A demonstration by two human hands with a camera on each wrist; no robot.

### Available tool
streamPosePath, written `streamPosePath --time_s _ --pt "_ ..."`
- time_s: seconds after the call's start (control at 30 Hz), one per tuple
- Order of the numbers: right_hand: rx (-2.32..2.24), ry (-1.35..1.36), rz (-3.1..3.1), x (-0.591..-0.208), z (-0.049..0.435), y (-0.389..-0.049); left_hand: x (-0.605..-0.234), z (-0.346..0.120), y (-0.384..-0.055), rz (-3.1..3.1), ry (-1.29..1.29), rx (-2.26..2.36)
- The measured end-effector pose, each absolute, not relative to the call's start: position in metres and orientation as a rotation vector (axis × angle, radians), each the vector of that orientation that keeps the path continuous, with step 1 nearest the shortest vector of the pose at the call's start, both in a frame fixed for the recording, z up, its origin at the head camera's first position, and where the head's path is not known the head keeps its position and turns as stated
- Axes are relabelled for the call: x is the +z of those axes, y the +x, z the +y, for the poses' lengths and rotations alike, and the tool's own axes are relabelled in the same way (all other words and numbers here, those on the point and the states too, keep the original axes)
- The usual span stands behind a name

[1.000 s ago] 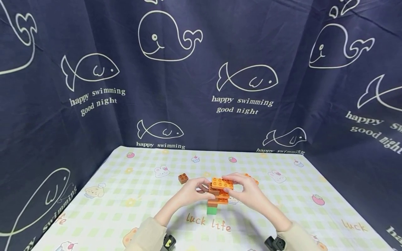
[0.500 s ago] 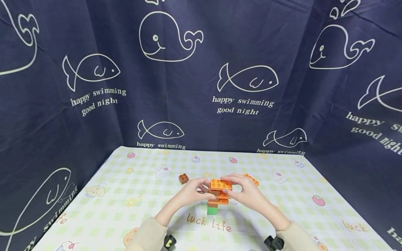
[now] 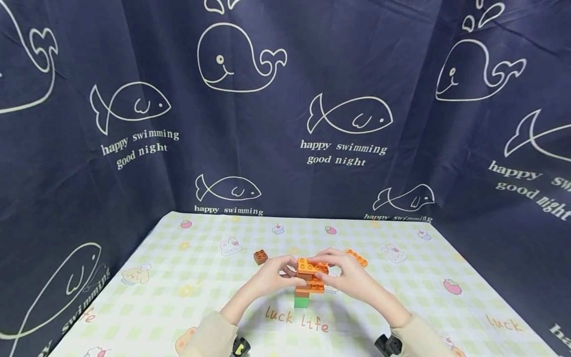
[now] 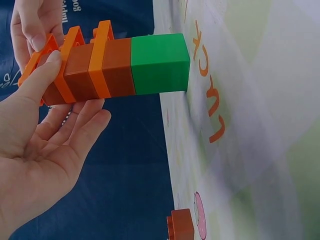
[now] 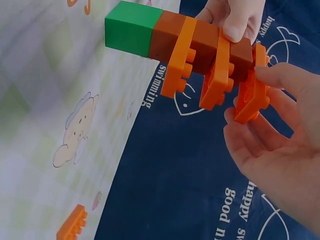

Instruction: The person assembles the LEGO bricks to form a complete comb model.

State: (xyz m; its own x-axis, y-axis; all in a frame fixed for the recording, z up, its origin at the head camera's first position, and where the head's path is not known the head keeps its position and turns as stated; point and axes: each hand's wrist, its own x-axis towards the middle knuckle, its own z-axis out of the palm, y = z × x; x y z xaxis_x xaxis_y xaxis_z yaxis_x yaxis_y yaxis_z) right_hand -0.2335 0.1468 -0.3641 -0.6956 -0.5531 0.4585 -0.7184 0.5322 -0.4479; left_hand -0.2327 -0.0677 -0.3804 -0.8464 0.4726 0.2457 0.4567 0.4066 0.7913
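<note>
Between the two hands, in the head view, stands a block tower (image 3: 307, 277); the left hand (image 3: 271, 276) pinches its upper part and the right hand (image 3: 351, 273) holds the top orange plate (image 3: 308, 268). Beyond the left hand lies a loose brown block (image 3: 260, 256), beyond the right a loose orange plate (image 3: 357, 257). The left wrist view shows the green base (image 4: 160, 64) below both hands. In the right wrist view, three orange plates (image 5: 220, 70) jut toward the right hand.
</note>
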Motion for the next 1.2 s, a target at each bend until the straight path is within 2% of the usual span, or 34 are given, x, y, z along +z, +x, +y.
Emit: streamPosePath --time_s 0.43,1.2 --pt "0.915 1.055 -2.518 -0.365 0.14 -0.237 -0.412 -0.067 -0.255 2.647 0.871 1.441" --pt "1.029 1.094 -2.476 -0.369 0.141 -0.241 -0.411 -0.069 -0.256 2.638 0.873 1.451"
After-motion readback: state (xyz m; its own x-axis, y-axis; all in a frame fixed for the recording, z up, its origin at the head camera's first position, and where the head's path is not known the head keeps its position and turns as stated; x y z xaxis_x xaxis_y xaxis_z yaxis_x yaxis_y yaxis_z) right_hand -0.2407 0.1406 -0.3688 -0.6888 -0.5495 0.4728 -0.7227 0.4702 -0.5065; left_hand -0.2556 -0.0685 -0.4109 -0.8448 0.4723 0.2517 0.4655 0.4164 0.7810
